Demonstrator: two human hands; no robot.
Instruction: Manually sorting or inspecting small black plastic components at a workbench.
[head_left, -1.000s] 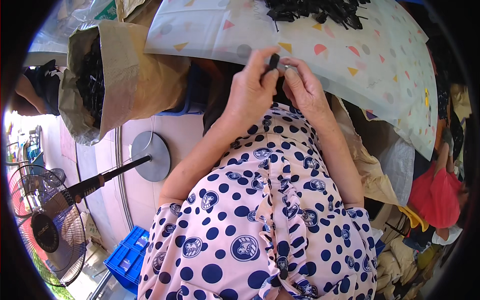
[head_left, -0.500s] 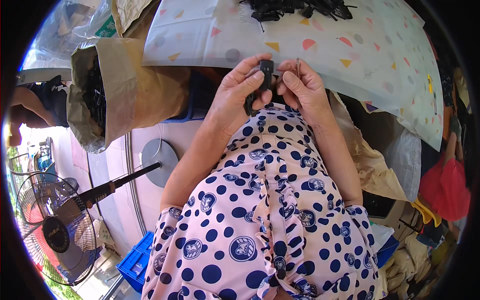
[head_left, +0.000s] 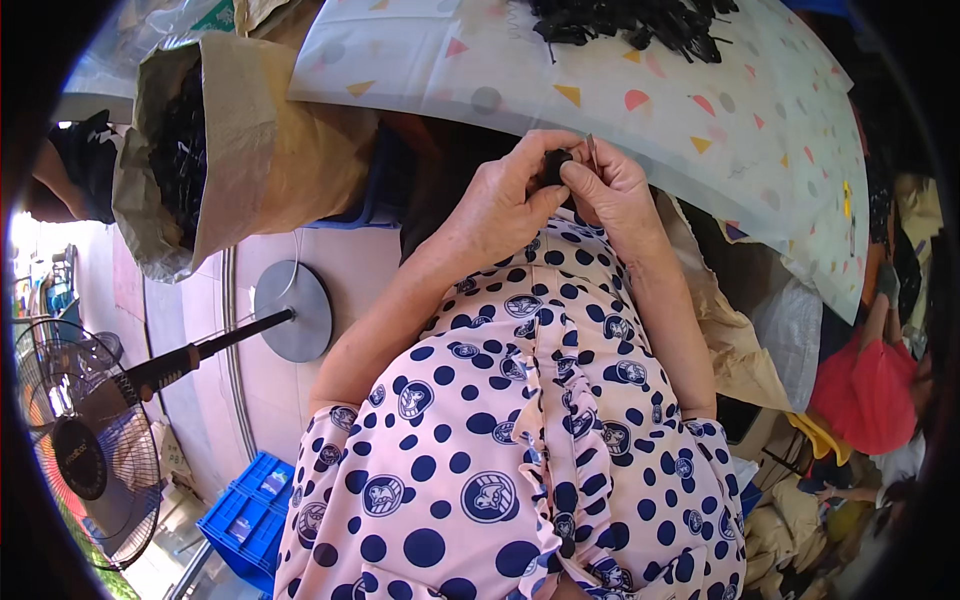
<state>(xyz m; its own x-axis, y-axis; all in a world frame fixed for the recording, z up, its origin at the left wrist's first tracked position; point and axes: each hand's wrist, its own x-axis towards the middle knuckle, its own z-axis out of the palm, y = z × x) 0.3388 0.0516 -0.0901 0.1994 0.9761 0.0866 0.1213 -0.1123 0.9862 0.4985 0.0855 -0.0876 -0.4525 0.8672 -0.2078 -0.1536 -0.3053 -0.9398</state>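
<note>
Fingers of both my hands are pinched together at one small black part, held up just over my chest, at the near edge of the table. My left hand has thumb and forefinger closed round the part from the left; my right hand meets it from the other side, fingers curled in tight, and a thin metal pin stands up between its fingertips, touching the part or just beside it. Whether the pin is already seated in the part I cannot tell; my fingers hide the joint.

As for progress, I judge this one piece to be mid-assembly, not finished. A heap of like black pieces lies on the far side of the patterned cloth, well apart from my hands, and I can't say whether those are done or waiting. To my left an open paper sack holds many more black pieces, so by the look of it plenty of stock is left.

Beyond the sack stands a fan on its round base, with a blue crate near it on the floor.
</note>
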